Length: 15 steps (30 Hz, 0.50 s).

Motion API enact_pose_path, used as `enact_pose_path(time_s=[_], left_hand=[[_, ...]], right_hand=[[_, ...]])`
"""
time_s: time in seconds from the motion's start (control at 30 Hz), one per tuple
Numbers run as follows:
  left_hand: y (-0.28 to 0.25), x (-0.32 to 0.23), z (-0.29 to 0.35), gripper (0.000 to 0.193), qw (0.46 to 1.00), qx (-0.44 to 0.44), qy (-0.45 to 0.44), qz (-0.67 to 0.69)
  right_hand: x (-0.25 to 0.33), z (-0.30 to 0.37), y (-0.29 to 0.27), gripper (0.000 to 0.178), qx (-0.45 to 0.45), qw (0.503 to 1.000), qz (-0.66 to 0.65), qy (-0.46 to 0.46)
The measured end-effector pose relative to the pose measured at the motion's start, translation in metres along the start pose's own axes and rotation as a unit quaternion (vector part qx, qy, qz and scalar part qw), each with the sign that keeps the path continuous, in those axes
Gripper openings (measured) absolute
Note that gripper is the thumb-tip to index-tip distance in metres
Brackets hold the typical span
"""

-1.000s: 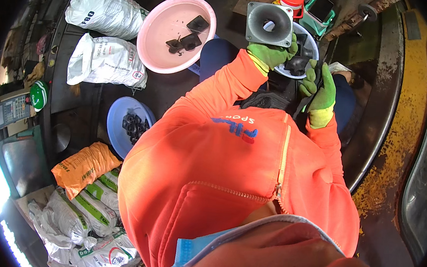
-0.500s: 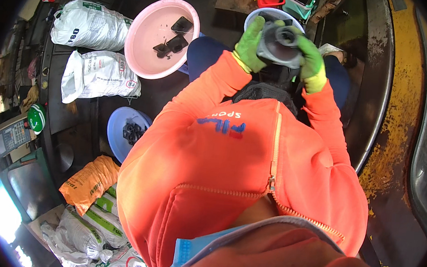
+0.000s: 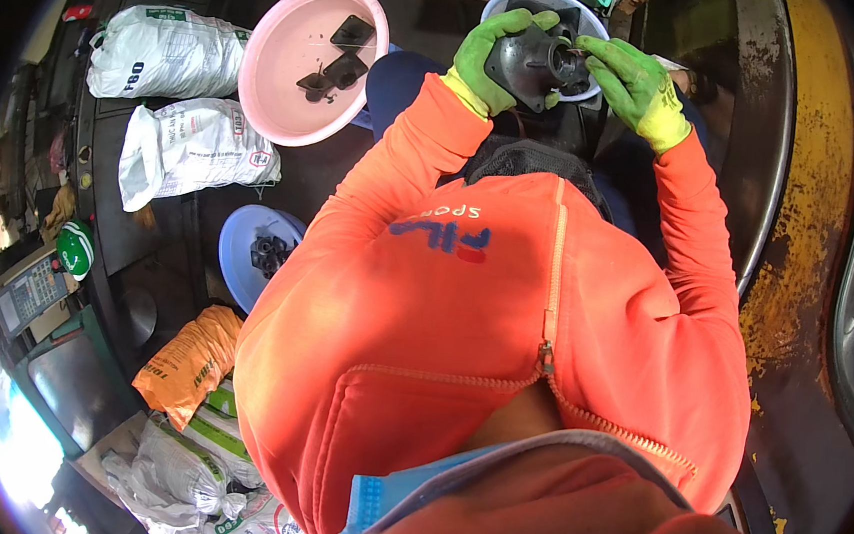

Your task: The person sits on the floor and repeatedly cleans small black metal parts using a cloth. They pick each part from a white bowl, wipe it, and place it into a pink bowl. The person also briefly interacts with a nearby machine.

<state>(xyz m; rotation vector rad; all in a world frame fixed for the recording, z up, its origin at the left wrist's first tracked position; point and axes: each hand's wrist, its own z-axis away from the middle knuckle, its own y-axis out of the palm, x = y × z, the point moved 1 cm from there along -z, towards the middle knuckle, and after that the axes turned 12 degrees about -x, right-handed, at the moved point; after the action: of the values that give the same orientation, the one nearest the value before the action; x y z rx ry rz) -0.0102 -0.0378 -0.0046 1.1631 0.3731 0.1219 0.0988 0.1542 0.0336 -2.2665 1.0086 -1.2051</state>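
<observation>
A black moulded part (image 3: 523, 66) with a flared body and a round, open neck is held up in front of my lap. My left hand (image 3: 487, 69), in a green and yellow glove, is wrapped round its wide body. My right hand (image 3: 634, 87), gloved alike, has its fingertips at the rim of the neck; whether they pinch a small scrap there is too small to tell. Behind the part stands a light blue basin (image 3: 594, 29) with dark pieces in it, partly covered by my hands.
A pink basin (image 3: 271, 104) with several black pieces stands left of my legs. Nearer is another blue basin (image 3: 237, 264) holding black parts. White sacks (image 3: 168, 54) and an orange sack (image 3: 189, 361) lie at the left. A rusty yellow metal edge (image 3: 812, 197) runs along the right.
The black part has tipped, so its neck points to the right instead of up at me. My right hand has shifted from the part's side to its neck. The view has moved slightly.
</observation>
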Motion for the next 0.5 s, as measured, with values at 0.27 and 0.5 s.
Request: enact_pose_path(time_s=[0.27,0.5], left_hand=[[0.006,-0.002,0.0,0.05,0.996,-0.037,0.068,-0.048],[0.015,-0.006,-0.001,0.056,0.991,-0.023,0.114,-0.064]], right_hand=[[0.01,0.001,0.003,0.028,-0.002,1.0,-0.001,0.013],[0.007,0.012,0.01,0.028,0.006,0.999,0.01,0.042]])
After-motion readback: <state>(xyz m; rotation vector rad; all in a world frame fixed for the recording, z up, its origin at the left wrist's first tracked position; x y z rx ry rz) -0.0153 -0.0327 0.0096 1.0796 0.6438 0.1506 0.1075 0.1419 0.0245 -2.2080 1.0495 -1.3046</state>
